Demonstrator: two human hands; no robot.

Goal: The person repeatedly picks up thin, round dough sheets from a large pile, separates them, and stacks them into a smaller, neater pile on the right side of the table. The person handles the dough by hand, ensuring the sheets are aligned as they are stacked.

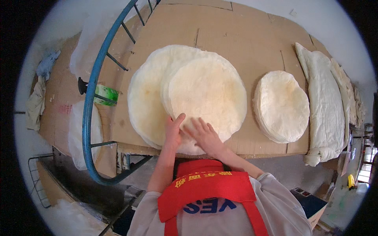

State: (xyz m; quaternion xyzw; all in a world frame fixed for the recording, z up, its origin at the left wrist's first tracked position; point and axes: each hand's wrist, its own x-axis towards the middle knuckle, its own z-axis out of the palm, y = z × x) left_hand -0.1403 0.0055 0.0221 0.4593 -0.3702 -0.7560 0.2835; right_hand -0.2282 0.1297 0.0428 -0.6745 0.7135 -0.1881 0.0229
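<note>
Two overlapping stacks of thin, round, pale sheets, perhaps flatbread or cotton batting, lie before me on a cardboard-covered table. The right stack (206,88) rests partly over the left one (146,94). At the near edge of the upper stack is my left hand (174,128), thumb raised over the rim, its fingers partly hidden; whether it grips a sheet cannot be told. My right hand (205,135) lies palm down on the same stack, fingers spread, just right of the left hand. A smaller round stack (282,106) sits apart to the right.
A blue metal rail (88,103) curves along the left side, with a green-labelled spray bottle (106,95) behind it. Clear plastic (84,132) lies farther left. Folded pale cloth (326,103) covers the table's right end. The cardboard edge (251,155) runs close to my body.
</note>
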